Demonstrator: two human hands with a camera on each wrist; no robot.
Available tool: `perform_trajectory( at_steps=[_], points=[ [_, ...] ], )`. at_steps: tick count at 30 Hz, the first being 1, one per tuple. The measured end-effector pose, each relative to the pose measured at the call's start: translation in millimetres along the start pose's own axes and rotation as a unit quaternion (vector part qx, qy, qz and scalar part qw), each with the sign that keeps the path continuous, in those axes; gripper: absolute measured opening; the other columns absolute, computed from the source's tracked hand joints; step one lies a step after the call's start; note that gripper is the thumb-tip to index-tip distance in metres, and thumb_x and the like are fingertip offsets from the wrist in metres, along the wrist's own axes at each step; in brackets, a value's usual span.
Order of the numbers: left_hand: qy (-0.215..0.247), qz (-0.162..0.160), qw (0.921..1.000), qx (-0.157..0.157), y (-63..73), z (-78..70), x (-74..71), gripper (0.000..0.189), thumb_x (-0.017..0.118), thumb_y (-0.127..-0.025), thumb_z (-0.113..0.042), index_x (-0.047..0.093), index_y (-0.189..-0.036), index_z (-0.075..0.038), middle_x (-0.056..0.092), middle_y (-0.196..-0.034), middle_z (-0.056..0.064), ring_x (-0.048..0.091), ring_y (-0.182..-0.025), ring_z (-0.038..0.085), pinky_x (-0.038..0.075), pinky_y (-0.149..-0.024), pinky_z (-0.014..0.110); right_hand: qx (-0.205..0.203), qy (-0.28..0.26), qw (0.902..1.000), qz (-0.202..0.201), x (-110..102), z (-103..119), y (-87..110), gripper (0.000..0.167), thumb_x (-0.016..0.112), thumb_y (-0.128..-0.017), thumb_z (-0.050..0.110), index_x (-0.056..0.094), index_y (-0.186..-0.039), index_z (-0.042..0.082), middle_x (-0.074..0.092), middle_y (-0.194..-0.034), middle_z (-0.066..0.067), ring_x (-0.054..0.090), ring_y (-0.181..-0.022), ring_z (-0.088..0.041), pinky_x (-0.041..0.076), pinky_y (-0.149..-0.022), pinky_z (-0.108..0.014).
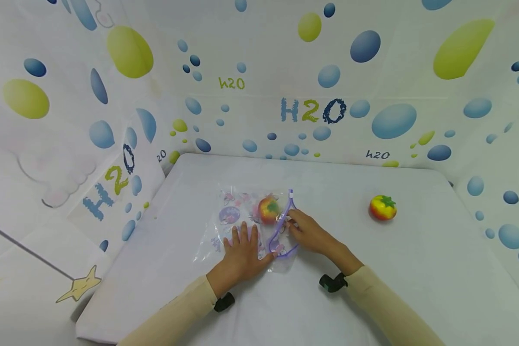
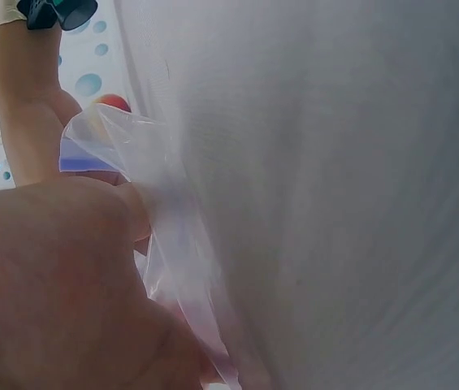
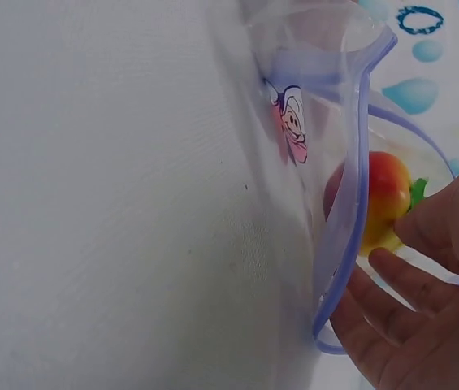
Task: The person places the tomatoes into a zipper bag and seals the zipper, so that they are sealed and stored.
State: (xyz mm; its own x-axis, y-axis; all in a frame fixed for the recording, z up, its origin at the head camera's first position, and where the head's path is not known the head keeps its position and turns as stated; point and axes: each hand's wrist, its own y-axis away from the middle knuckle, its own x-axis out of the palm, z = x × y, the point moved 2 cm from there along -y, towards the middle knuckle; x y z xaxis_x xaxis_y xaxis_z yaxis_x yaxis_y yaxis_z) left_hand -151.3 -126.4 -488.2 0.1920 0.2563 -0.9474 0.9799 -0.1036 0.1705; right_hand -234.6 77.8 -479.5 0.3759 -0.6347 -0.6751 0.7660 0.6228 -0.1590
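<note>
A clear plastic zip bag (image 1: pixel 207 245) with pink and purple cartoon prints lies on the table, its purple-edged mouth (image 3: pixel 362 162) gaping to the right. Inside sits a red-and-yellow toy fruit with a green leafy top (image 1: pixel 268 210). My left hand (image 1: pixel 243 252) rests on the bag with fingers spread, its thumb by the lower rim of the mouth. At the mouth, my right hand (image 1: pixel 307 233) has its fingers just within the rim, close to the fruit; they are loosely bent, not wrapped round it. A second, similar toy fruit (image 1: pixel 382 208) lies further right.
The white-covered table (image 1: pixel 424 269) stands against walls hung with white cloth (image 1: pixel 259 43) printed with blue and green drops. Dark devices are strapped to the left wrist (image 1: pixel 224 302) and right wrist (image 1: pixel 333 282). A white slider (image 1: pixel 291 194) sits at the zip's far end.
</note>
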Motion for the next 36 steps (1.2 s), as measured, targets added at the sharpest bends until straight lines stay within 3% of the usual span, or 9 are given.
perform_trajectory(
  at_steps=[4, 7, 11, 19, 23, 29, 36],
  points=[
    [0.001, -0.001, 1.0000, 0.001, 0.6, -0.4, -0.5, 0.100, 0.057, -0.097, -0.068, 0.033, -0.162, 0.003, 0.022, -0.169, 0.034, 0.020, -0.154, 0.060, 0.025, -0.114, 0.081, -0.011, 0.005, 0.9999, 0.007, 1, -1, -1.9, 0.008, 0.050, -0.108, 0.002, 0.058, -0.111, 0.002, 0.063, -0.119, -0.013, 0.065, -0.108, -0.026, 0.055, -0.092, -0.038],
    [0.001, 0.001, 1.0000, 0.000, 1.2, -0.8, -0.9, 0.100, 0.056, -0.097, -0.069, 0.033, -0.162, 0.003, 0.022, -0.169, 0.034, 0.020, -0.154, 0.060, 0.024, -0.114, 0.081, -0.020, 0.011, 0.9996, 0.015, 2, 0, -3.3, 0.012, 0.050, -0.108, 0.001, 0.061, -0.110, 0.000, 0.062, -0.118, -0.013, 0.059, -0.105, -0.022, 0.051, -0.088, -0.037],
    [0.003, -0.002, 1.0000, 0.001, 1.4, -1.1, -1.2, 0.101, 0.057, -0.096, -0.070, 0.033, -0.162, 0.003, 0.022, -0.168, 0.035, 0.020, -0.154, 0.061, 0.024, -0.114, 0.081, -0.011, 0.006, 0.9995, 0.030, 4, 1, -4.8, 0.019, 0.050, -0.108, 0.002, 0.063, -0.121, 0.001, 0.062, -0.129, -0.016, 0.061, -0.117, -0.029, 0.052, -0.097, -0.046],
    [-0.004, -0.002, 1.0000, 0.004, 0.9, -0.7, -0.3, 0.101, 0.056, -0.096, -0.071, 0.033, -0.162, 0.003, 0.023, -0.168, 0.035, 0.021, -0.154, 0.061, 0.024, -0.114, 0.081, 0.032, -0.024, 0.9983, 0.041, 6, -4, -6.9, 0.035, 0.050, -0.107, 0.006, 0.049, -0.141, 0.001, 0.062, -0.143, -0.020, 0.062, -0.133, -0.040, 0.051, -0.109, -0.052],
    [-0.004, 0.000, 1.0000, 0.004, 1.1, -0.6, -0.8, 0.102, 0.055, -0.097, -0.071, 0.032, -0.163, 0.003, 0.022, -0.168, 0.035, 0.020, -0.154, 0.061, 0.024, -0.115, 0.081, 0.019, -0.019, 0.9990, 0.035, 7, -4, -9.3, 0.036, 0.049, -0.106, 0.005, 0.050, -0.142, 0.001, 0.061, -0.140, -0.019, 0.060, -0.135, -0.039, 0.050, -0.110, -0.051],
    [-0.006, 0.005, 1.0000, 0.006, 1.6, 0.1, -0.8, 0.103, 0.054, -0.097, -0.072, 0.030, -0.163, 0.003, 0.021, -0.169, 0.035, 0.019, -0.154, 0.061, 0.024, -0.115, 0.081, 0.000, -0.017, 0.9994, 0.031, 10, -4, -15.9, 0.049, 0.047, -0.109, 0.007, 0.042, -0.157, 0.002, 0.049, -0.158, -0.020, 0.048, -0.147, -0.039, 0.043, -0.118, -0.052],
    [-0.007, 0.011, 0.9999, 0.004, 1.1, 0.7, -0.4, 0.102, 0.053, -0.097, -0.072, 0.029, -0.164, 0.002, 0.020, -0.170, 0.034, 0.018, -0.155, 0.060, 0.023, -0.115, 0.081, -0.012, -0.014, 0.9993, 0.031, 13, -2, -22.2, 0.048, 0.050, -0.109, 0.006, 0.045, -0.157, 0.002, 0.042, -0.165, -0.019, 0.035, -0.156, -0.037, 0.031, -0.125, -0.051]
  ],
)
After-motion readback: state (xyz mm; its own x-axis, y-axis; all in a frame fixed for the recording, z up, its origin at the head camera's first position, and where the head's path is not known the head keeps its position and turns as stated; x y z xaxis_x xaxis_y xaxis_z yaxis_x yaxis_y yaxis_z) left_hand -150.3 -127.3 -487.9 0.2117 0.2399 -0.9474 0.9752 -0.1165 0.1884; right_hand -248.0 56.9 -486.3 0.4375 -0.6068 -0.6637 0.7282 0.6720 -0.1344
